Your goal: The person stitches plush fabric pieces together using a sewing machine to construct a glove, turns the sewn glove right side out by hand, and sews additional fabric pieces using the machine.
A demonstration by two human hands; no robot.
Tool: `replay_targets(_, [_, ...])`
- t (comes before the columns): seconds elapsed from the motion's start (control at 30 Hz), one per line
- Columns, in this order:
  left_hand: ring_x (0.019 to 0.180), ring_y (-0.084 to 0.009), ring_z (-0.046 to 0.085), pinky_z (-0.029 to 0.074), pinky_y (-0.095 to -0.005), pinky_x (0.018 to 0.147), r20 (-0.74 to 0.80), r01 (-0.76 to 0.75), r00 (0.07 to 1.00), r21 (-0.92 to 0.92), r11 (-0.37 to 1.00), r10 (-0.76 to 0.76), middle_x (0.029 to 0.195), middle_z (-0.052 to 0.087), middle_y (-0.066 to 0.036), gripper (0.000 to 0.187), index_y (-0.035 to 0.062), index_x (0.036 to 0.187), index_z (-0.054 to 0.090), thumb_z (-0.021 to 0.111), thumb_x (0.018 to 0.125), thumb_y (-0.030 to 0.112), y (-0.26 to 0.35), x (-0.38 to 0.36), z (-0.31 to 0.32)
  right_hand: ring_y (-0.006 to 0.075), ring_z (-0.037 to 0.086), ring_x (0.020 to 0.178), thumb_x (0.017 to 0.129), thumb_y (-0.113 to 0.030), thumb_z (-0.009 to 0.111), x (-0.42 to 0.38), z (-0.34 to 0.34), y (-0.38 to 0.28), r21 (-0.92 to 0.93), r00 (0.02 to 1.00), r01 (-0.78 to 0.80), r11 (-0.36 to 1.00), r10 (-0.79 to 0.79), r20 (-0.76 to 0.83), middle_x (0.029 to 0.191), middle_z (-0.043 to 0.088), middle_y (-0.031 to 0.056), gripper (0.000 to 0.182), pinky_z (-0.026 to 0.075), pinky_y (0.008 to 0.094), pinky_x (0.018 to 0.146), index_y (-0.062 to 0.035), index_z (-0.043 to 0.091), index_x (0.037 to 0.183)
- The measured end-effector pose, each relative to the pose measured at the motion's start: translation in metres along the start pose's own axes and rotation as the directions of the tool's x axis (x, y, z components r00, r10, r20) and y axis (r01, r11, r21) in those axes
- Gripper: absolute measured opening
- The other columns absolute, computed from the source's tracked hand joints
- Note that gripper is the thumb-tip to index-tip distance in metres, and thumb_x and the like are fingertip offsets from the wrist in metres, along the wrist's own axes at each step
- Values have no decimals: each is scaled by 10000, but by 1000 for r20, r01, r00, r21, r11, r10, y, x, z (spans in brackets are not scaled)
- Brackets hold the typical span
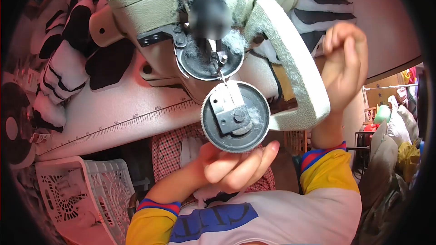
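Observation:
A round disc with a toothed rim [263, 109], bearing a metal bracket and screw, sits below the head of a cream sewing machine [145, 13]. My left hand [238, 168] is closed at its lower edge, fingers curled under the disc. Above it a second round metal cup [197, 66] holds grey lint, with a thin metal part beside the disc. To the right of the machine's curved arm [295, 63], my right hand [347, 54] is raised with its fingers curled in. Anything inside those fingers is hidden.
Black and white fluffy fabric pieces [72, 59] lie at left, with more [324, 4] at upper right. A printed ruler scale [136, 115] runs along the white tabletop. A white plastic crate [86, 190] stands lower left. Checked cloth [170, 154] hangs below the table; bags [397, 124] lie at right.

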State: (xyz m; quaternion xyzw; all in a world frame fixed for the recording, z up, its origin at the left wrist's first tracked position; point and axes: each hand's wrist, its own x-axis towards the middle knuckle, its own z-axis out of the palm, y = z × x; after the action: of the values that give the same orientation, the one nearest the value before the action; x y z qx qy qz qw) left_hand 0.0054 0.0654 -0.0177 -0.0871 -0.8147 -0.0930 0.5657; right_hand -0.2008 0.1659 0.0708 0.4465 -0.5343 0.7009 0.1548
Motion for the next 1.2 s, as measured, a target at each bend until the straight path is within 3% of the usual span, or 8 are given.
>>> replay_targets(0.17, [871,-97,355,362,-210,831,-130,107,986,20,994,-104,901,372,75,435,300,1024,718,615,771,-40,1,2,-5,142,449,648,888,-110,492,-30,-7,-12,69,892,239,969,-247,379,807,489,91,124,373,257,545,10,520,905])
replay_targets(0.3, [865,-84,364,361,-210,804,-127,114,986,12,993,-112,902,366,86,508,302,1073,702,581,772,-89,4,-6,-8,212,547,993,912,-108,475,-8,-14,17,-284,1000,9,959,-12,-7,1162,551,168,335,450,316,848,60,516,1198])
replay_targets(0.37, [852,-89,377,349,-229,747,-68,22,998,62,998,-18,936,384,75,496,282,1102,697,578,781,-77,2,-5,-12,224,500,1206,995,-178,430,21,-12,51,-392,995,-34,919,69,74,1290,532,140,361,388,350,1011,37,487,1279])
replay_targets(0.53, [853,-105,379,328,-259,655,-153,-14,988,-86,996,1,955,414,57,348,222,1053,724,662,763,41,-4,-6,-1,208,446,1250,1033,-487,213,49,-3,110,-183,946,-175,967,217,240,1348,494,118,629,308,323,1072,-1,451,1354])
replay_targets(0.73, [876,-117,396,328,-264,632,-140,97,982,-220,971,-130,891,459,74,255,188,952,757,700,711,124,-1,-5,-2,175,488,1154,1031,-494,212,64,9,125,11,849,-523,852,520,97,1248,551,91,631,320,274,1029,5,494,1297])
replay_targets(0.9, [877,-113,401,339,-267,651,-92,144,980,-286,947,-177,915,481,77,303,159,956,757,692,664,108,-3,-7,-4,171,490,1138,1033,-469,231,63,19,118,-30,853,-519,854,520,37,1213,573,74,598,326,268,1013,-1,518,1270])
replay_targets(1.07, [866,-119,398,335,-271,620,-125,139,976,-274,952,-178,916,483,76,317,143,955,756,698,644,141,-4,-8,-4,191,488,1171,1026,-465,254,63,7,124,-21,886,-452,892,452,102,1256,561,94,594,316,306,1036,9,491,1295])
replay_targets(1.2, [785,-146,444,352,-247,578,-73,159,979,-325,932,-193,832,459,49,84,204,794,717,636,772,202,-10,-21,-19,190,520,1000,1001,-409,328,43,5,45,-211,976,49,976,-91,-197,1222,545,146,549,415,322,848,24,459,1314])
